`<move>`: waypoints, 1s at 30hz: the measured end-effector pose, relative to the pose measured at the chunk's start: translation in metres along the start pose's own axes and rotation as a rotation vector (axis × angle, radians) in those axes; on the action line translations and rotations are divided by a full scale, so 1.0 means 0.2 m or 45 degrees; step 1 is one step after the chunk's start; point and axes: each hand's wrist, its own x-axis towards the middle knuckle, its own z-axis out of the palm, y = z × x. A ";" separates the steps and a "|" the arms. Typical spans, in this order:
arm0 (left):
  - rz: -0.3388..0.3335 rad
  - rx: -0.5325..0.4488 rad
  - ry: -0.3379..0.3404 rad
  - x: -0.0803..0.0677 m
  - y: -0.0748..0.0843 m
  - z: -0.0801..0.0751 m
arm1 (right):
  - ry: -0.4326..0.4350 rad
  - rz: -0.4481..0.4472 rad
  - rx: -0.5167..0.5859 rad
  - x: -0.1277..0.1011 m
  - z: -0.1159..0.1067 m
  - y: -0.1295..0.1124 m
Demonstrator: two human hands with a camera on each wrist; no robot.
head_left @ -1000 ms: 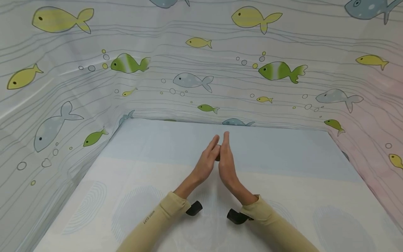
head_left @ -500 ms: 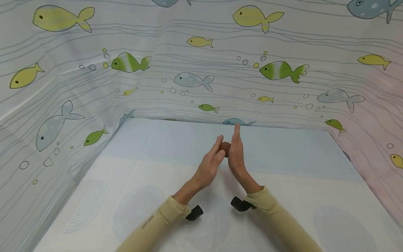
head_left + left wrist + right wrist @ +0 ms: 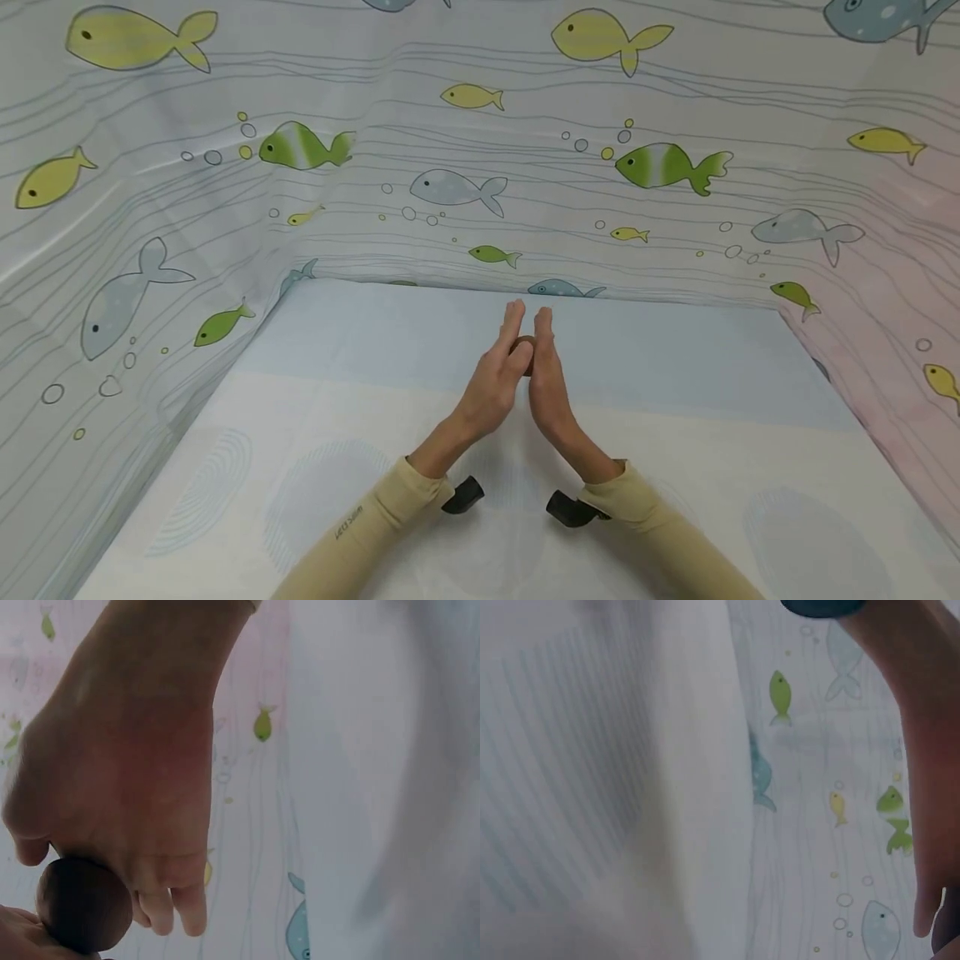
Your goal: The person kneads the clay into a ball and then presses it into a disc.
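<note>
My left hand and right hand stand palm to palm above the table, fingers straight and pointing away from me. A small brown ball is pressed between them near the fingers. In the left wrist view the brown ball shows as a round dark lump under the left hand, with the edge of the right hand against it at the bottom left. The right wrist view shows only the edge of the right hand.
The table has a pale blue and cream cloth. A fish-print curtain walls it in at the back and on both sides. Black wrist cameras sit under both beige sleeves.
The right hand slid forward over the ball and then back toward me, while the left hand moved slightly forward. The fingertips are now nearly level and the ball stays between the palms.
</note>
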 end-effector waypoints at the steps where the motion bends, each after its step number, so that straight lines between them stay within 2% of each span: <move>1: 0.006 -0.004 0.008 0.01 0.01 0.00 | -0.027 0.002 0.006 -0.02 0.01 -0.01; 5: 0.006 -0.004 0.035 0.03 0.02 -0.02 | -0.114 -0.009 0.021 -0.07 0.04 -0.02; 15: -0.045 0.019 0.082 0.06 0.01 -0.04 | -0.148 -0.035 0.064 -0.12 0.06 -0.03; 22: -0.011 0.021 0.092 0.08 -0.03 -0.07 | -0.203 -0.054 0.112 -0.16 0.08 -0.03; 30: -0.090 0.058 0.112 0.10 -0.09 -0.08 | -0.224 -0.007 0.096 -0.19 0.08 -0.06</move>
